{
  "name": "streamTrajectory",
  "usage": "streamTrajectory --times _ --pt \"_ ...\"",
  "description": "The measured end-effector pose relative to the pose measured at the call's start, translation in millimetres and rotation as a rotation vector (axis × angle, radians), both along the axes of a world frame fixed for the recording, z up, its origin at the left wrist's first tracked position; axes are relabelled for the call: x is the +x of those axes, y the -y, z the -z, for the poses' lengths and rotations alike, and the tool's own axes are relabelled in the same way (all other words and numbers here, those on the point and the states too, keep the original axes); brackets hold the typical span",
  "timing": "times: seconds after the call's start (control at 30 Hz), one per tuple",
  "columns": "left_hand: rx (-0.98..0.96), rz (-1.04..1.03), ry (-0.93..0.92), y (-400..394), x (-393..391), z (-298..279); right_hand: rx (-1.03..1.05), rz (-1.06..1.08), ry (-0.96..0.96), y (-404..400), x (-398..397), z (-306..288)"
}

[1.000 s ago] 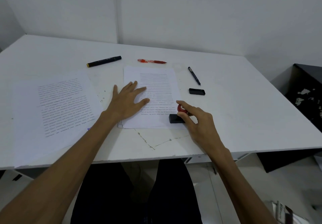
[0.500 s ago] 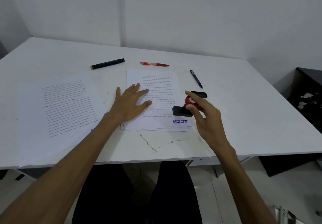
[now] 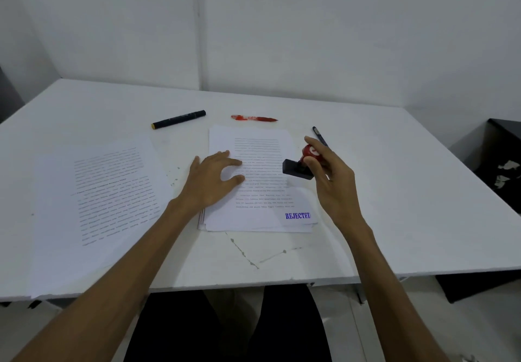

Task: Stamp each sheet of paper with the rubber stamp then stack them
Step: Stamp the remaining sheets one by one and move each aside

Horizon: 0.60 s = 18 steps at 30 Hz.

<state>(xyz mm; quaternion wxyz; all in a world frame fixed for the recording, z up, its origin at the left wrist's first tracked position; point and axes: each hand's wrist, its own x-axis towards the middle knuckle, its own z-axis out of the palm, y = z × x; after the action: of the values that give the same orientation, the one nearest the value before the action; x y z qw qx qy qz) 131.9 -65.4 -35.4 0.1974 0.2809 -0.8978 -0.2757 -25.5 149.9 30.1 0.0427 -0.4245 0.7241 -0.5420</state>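
A pile of printed sheets point(image 3: 262, 209) lies at the middle of the white table point(image 3: 408, 206). Its top sheet bears a blue REJECTED mark point(image 3: 297, 216) at the bottom right corner. My left hand point(image 3: 212, 179) rests flat on the pile's left side, fingers spread. My right hand point(image 3: 331, 177) grips the rubber stamp point(image 3: 298, 167) by its red knob, holding the black base tilted above the pile's right edge. A second stack of printed sheets point(image 3: 93, 206) lies to the left.
A black marker with a yellow end point(image 3: 179, 119) and a red pen point(image 3: 253, 118) lie beyond the pile. A dark pen point(image 3: 318, 133) sits behind my right hand. A black object point(image 3: 504, 158) stands off the table's right side. Cracks mark the table front.
The stamp was pressed on the bottom right corner, then lifted up and away, leaving the blue REJECTED mark. My left hand stayed flat on the pile.
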Motion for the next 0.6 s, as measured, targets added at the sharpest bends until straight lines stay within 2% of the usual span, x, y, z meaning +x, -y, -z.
streamTrajectory --times 0.13,0.37,0.6 --pt "0.038 -0.068 -0.150 14 -9 -6 -0.034 -0.020 0.050 30 -11 -2" --pt "0.074 -0.189 -0.153 42 -30 -13 0.006 -0.070 0.042 87 -30 8" --pt "0.140 -0.469 -0.115 59 -46 -18 0.017 -0.104 0.059 124 -37 14"
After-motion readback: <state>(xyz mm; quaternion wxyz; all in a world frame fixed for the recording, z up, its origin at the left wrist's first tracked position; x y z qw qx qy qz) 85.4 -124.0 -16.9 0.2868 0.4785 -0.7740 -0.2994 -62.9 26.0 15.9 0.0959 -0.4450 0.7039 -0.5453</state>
